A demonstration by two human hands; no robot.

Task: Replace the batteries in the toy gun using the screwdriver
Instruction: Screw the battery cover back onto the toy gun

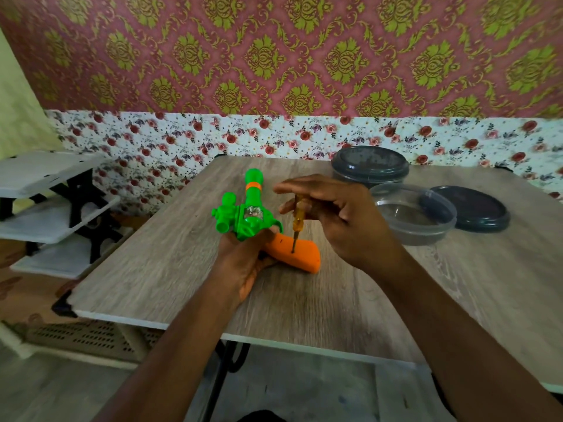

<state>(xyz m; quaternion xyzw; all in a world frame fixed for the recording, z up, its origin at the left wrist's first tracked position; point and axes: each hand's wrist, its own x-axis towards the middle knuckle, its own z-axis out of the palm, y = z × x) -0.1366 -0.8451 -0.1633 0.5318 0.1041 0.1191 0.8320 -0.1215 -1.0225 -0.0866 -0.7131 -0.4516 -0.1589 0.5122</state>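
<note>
RISKS
- Tip slip. Thin metal shaft of amber-handled screwdriver [298, 219] near upright, tip set into orange grip of green-and-orange plastic toy gun [248, 214]. Pinched at handle by fingertips and thumb of right hand [338, 214], index finger straight. Poss. cam-out if pressure light or shaft tilts: chewed screw head, scratched plastic, or a jab into left hand [243, 263], just beside tip.
- Gun twist. Toy gun clasped from beneath in left hand at body/grip junction, butt end seemingly resting on wood-grain table [350, 306], barrel pointing away. Rounded shell plus one-hand hold; poss. rotation under torque.
- Lost screw. Small part, apt to roll off table; worth dropping in the open tub nearby.
- Screw itself too small to make out; seating of tip judged, not seen.

COUNT
- Toy gun: qty 1. Screwdriver: qty 1.
- Hands: 2, both occupied.
- Clear round plastic tub [414, 217], open: qty 1.
- Dark grey round lid [470, 208], flat on table beside tub: qty 1.
- Round container w/ dark lid [370, 164], behind tub: qty 1.
- White shelf unit [45, 190], left of table: qty 1.
- Batteries: 0 in view. Loose screws: 0 in view.
</note>
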